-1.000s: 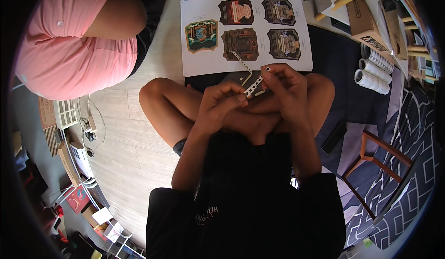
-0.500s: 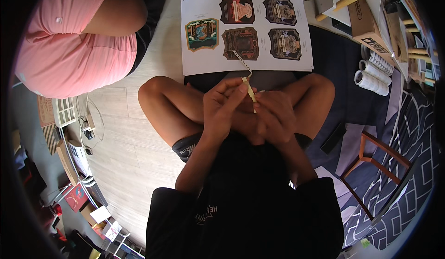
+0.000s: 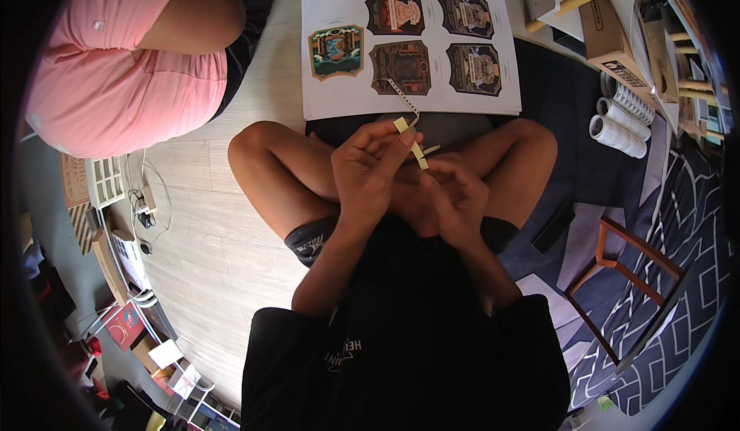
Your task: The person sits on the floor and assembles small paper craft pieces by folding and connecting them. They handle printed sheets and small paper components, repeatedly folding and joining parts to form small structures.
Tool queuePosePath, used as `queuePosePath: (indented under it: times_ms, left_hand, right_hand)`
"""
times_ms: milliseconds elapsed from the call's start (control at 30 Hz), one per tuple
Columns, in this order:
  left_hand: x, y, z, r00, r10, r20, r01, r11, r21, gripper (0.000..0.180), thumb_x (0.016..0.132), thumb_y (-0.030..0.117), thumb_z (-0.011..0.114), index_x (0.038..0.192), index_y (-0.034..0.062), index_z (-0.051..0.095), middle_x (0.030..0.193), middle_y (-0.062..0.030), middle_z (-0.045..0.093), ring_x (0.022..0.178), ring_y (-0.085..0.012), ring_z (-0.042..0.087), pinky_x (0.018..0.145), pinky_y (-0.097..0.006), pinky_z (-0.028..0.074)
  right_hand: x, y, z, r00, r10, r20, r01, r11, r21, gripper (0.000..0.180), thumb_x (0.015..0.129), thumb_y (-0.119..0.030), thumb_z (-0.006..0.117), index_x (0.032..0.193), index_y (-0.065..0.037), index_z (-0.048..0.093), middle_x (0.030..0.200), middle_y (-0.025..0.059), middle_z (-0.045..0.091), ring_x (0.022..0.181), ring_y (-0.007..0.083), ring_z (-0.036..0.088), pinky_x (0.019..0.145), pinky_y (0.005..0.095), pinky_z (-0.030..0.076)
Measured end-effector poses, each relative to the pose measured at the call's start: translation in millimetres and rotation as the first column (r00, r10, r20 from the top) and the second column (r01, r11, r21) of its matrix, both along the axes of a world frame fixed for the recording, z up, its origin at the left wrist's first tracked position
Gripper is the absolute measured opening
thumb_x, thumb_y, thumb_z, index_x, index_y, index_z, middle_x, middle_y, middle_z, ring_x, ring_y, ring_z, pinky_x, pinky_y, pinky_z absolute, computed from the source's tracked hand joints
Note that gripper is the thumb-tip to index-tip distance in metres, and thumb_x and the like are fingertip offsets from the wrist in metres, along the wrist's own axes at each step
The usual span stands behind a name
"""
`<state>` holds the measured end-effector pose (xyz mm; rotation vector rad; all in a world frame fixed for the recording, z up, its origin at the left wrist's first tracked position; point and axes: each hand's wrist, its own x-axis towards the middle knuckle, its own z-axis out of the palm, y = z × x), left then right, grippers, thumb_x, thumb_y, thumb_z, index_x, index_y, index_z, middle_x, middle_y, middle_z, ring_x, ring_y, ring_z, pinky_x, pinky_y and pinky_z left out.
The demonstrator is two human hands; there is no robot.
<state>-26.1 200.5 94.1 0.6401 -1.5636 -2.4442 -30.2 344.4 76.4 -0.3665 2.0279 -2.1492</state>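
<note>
Head view: left hand (image 3: 370, 173) pinches pale strip (image 3: 408, 136) between thumb and fingertips, just below printed sheet (image 3: 408, 49). Right hand (image 3: 455, 200) curled shut right of left hand, touching strip's lower end; grip itself unclear. Sheet lies flat on floor (image 3: 208, 230) beyond crossed knees. Paper rolls (image 3: 617, 119) right of sheet. Person in pink (image 3: 116, 69) left of sheet.

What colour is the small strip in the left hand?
Pale yellow strip, pinched by the left hand; head view.

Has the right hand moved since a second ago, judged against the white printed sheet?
Yes. The right hand has dropped down, away from the white printed sheet, toward the lap.
</note>
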Motion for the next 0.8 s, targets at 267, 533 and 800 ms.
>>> queuePosePath:
  times_ms: [267, 533, 800]
  left_hand:
    - [0, -1, 0, 1.0, 0.011, 0.003, -0.01, 0.998, -0.065, 0.022, 0.093, 0.002, 0.067, 0.113, -0.0063, 0.064, 0.096, -0.0154, 0.073, 0.09, -0.017, 0.071, 0.08, -0.025, 0.056]
    - [3, -3, 0, 1.0, -0.019, 0.008, 0.02, 0.992, -0.124, 0.027, 0.092, 0.0, 0.068, 0.117, -0.006, 0.06, 0.095, -0.0161, 0.073, 0.088, -0.0168, 0.071, 0.081, -0.024, 0.056]
    - [2, -1, 0, 0.986, 0.09, -0.141, -0.142, 0.898, -0.417, 0.027, 0.087, -0.003, 0.07, 0.112, -0.0027, 0.061, 0.102, -0.0128, 0.072, 0.097, -0.0213, 0.069, 0.085, -0.03, 0.053]
  right_hand:
    - [1, -1, 0, 0.974, 0.011, 0.225, 0.025, 0.987, -0.156, 0.011, 0.092, 0.001, 0.065, 0.103, 0.005, 0.066, 0.095, 0.0062, 0.064, 0.085, 0.0094, 0.061, 0.078, 0.0239, 0.048]
    - [-5, 4, -4, 0.961, -0.02, 0.276, 0.089, 0.967, -0.237, 0.012, 0.093, -0.001, 0.064, 0.103, 0.005, 0.066, 0.092, 0.0081, 0.066, 0.078, 0.0102, 0.06, 0.073, 0.0247, 0.047]
    - [-9, 8, -1, 0.947, -0.007, 0.32, 0.094, 0.962, -0.256, 0.014, 0.094, -0.001, 0.062, 0.106, 0.006, 0.065, 0.093, 0.0098, 0.066, 0.077, 0.0106, 0.06, 0.073, 0.0241, 0.048]
